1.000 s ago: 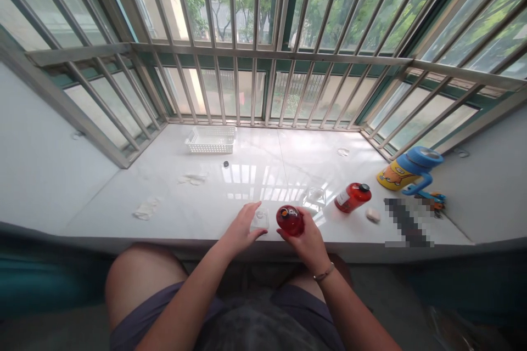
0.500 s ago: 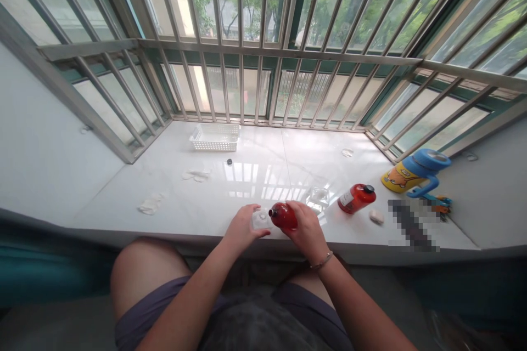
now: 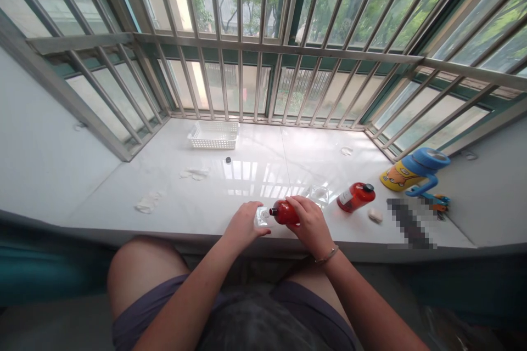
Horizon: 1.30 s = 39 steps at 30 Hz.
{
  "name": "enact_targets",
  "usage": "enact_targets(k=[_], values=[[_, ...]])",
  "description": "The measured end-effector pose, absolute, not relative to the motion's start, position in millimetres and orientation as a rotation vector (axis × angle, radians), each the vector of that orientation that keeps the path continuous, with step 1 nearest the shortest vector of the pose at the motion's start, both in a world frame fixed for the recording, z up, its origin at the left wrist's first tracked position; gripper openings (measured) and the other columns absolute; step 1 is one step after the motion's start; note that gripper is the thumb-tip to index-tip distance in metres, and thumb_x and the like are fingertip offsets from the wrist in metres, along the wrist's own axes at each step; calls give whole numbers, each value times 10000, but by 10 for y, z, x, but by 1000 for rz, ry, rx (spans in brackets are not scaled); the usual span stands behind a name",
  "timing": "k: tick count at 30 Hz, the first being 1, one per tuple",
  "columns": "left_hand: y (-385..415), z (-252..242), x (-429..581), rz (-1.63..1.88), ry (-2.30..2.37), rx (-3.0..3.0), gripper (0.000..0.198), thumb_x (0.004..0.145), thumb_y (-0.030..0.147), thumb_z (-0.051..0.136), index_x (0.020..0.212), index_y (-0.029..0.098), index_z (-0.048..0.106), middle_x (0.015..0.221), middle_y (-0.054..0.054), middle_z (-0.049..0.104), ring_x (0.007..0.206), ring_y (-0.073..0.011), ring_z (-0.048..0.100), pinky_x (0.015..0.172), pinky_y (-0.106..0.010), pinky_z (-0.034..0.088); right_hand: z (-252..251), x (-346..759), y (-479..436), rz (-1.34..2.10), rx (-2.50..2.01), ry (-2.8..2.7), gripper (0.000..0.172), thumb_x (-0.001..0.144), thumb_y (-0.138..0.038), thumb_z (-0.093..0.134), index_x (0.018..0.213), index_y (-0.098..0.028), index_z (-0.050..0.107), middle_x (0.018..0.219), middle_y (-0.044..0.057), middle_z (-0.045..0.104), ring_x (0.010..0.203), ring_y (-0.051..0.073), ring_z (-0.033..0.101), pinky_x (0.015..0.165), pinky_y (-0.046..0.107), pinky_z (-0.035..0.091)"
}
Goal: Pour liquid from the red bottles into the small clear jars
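Observation:
My left hand [image 3: 244, 226] is closed around a small clear square container [image 3: 262, 217], with thumb and fingers on its sides. My right hand [image 3: 312, 225] grips a red bottle [image 3: 285, 212], tipped on its side with its uncapped dark mouth pointing left at the container. The mouth is right by the container's top; whether liquid flows is too small to see. Behind my right hand, another clear square container [image 3: 319, 194] rests on the white sill. Farther right stands a second red bottle [image 3: 355, 197] with a black cap and a white label.
A white perforated basket [image 3: 214, 136] sits at the back left, with a small black cap [image 3: 228, 160] in front. Crumpled white tissues [image 3: 148, 203] lie at left. On the right are a blue and yellow mug [image 3: 415, 170], a pale stone-like lump [image 3: 375, 215] and a blurred-out dark object [image 3: 411, 225].
The red bottle has tipped further towards level, its mouth still at the container. My right wrist has shifted slightly right, and the camera view has moved a little.

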<state>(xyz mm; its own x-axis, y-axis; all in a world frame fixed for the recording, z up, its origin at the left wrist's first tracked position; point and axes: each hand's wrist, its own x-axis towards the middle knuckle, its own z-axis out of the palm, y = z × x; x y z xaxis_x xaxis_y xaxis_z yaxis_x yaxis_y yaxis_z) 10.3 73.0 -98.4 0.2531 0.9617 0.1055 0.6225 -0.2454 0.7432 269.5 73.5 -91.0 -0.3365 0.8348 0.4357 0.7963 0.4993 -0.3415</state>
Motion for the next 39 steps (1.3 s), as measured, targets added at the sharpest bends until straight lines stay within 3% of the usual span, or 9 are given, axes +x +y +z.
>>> enact_targets(k=[15,39], values=[[768,-856,170,625,1421,2051,715,663,253,988,1284,187,640,1273,-109,719,1191,-343,653,1068,-481,526,-788,2747,754,-64,-1279,-2291,646,887,-158,766,1490,-251,555,1408,106,657,1288,336,598,1102,514,485],[783,-829,184,559,1462,2120,722,680,321,983,1304,207,638,1283,-102,720,1196,-339,668,1049,-473,531,-687,2757,789,-180,-1268,-2335,577,962,-184,710,1510,-280,559,1466,93,647,1374,343,553,1157,523,436]])
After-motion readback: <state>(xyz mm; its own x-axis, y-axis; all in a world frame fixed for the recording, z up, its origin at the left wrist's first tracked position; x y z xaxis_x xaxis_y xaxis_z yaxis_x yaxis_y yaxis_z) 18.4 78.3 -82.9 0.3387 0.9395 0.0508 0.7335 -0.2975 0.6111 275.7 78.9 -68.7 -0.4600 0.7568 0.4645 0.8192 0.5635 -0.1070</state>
